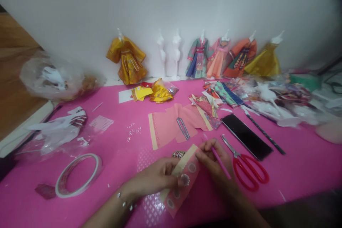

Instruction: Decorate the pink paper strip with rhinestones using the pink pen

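My left hand is closed on a pink fabric strip with a pale yellow edge and several grey circles. One circle, under my thumb, is ringed with tiny white beads. My right hand pinches the strip's upper end and also holds a slim pink pen-like stick; its tip is blurred. Just beyond the hands lies a pink doll-size garment piece with a beaded grey loop. Partly hidden behind my left hand is a small speckled item. A clear sheet of gem-like dots lies beneath the strip.
Red-handled scissors and a black phone lie to the right. A tape roll and plastic bags are at left. Loose gems dot the pink tabletop. Dressed doll forms and fabric scraps stand or lie behind.
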Demonstrator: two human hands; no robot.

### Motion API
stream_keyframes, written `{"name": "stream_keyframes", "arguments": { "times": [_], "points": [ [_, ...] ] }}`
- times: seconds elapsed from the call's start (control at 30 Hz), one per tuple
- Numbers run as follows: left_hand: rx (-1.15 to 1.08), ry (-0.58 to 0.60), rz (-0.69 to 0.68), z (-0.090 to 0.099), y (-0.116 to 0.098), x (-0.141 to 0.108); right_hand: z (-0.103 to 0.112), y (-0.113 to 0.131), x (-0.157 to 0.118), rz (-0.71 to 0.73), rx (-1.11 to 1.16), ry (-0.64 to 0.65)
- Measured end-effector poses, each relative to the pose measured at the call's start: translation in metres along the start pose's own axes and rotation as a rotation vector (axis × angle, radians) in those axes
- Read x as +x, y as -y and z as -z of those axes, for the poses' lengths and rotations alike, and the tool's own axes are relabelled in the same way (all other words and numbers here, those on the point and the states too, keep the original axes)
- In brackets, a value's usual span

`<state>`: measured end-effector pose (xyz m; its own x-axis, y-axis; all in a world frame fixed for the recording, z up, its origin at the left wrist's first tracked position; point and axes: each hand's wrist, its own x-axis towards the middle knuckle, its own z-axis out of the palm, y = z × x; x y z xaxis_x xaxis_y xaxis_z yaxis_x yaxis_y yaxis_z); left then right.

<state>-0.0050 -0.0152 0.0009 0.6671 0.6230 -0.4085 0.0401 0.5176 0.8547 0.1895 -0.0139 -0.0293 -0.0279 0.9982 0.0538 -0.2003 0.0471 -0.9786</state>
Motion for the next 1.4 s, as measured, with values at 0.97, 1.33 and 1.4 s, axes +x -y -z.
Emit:
{"name": "stream_keyframes", "arguments": {
  "times": [0.97, 1.33, 1.4],
  "points": [
    [0.572, -0.147, 0.180, 0.016, -0.003, -0.012, 0.049, -0.004, -0.049, 0.315, -1.007, -0.018],
    [0.617, -0.534, -0.125, 0.033, 0.000, 0.000, 0.016, 0.002, -0.015, 0.336, -1.005, 0.259],
    [0.643, -0.570, -0.146, 0.035, 0.003, 0.001, 0.012, 0.001, -0.011, 0.333, -1.013, 0.280]
  ]
}}
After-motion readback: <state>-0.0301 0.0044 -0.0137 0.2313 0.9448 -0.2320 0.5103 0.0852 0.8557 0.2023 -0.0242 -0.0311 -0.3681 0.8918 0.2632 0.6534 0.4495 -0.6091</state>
